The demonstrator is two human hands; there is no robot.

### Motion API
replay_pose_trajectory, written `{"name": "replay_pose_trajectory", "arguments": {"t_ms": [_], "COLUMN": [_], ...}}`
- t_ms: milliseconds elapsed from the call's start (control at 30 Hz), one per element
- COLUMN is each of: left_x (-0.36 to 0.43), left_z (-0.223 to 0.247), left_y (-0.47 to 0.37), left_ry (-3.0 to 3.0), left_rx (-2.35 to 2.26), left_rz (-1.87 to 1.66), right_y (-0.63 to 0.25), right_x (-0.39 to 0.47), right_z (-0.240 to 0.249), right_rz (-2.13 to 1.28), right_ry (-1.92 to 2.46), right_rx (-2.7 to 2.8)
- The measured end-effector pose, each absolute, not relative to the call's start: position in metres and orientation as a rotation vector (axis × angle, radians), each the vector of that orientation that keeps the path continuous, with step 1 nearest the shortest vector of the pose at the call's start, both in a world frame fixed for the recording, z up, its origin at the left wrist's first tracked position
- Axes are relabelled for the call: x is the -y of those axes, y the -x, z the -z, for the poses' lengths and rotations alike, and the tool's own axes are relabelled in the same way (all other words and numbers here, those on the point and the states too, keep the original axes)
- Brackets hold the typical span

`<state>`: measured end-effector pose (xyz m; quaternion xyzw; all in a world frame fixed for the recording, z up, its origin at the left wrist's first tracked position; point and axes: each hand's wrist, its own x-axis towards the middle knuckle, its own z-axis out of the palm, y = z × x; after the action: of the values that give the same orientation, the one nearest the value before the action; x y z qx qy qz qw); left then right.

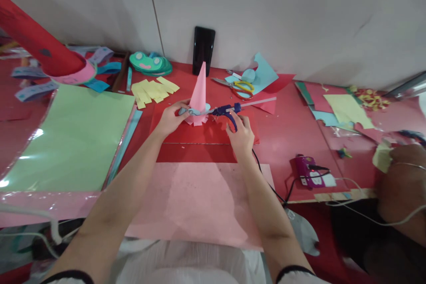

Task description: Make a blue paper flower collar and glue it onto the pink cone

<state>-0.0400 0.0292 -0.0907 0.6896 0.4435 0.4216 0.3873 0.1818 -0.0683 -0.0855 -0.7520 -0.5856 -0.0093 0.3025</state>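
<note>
A pink paper cone [199, 91] stands upright with a fringed base on red sheets. My left hand [173, 118] is closed at the cone's left side, its fingers pinching a grey-blue paper piece [183, 111] that lies against the cone's lower part. My right hand [242, 133] grips a dark blue glue gun [229, 110], with a clear glue stick [259, 102] jutting from its back end. The gun's nozzle points left, close to the cone's base; whether it touches is too small to tell. Thin glue strings hang beneath the nozzle.
Behind the cone, a black phone [203, 49] leans on the wall. Scissors [244, 86] and blue paper scraps [262, 75] lie right of it; yellow paper strips [151, 92] left. The gun's cord runs toward a purple power socket [308, 171]. Another person's hand [404, 164] is far right.
</note>
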Motion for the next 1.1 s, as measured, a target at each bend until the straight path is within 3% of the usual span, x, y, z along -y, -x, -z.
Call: {"name": "replay_pose_trajectory", "arguments": {"t_ms": [1100], "left_x": [-0.0337], "left_z": [0.0904], "left_y": [0.0468], "left_ry": [-1.620], "left_rx": [-1.061], "left_rz": [-1.029], "right_y": [-0.1853], "right_x": [0.0682], "right_z": [0.0829], "right_rz": [-0.176], "right_ry": [2.014], "right_rx": [1.388]}}
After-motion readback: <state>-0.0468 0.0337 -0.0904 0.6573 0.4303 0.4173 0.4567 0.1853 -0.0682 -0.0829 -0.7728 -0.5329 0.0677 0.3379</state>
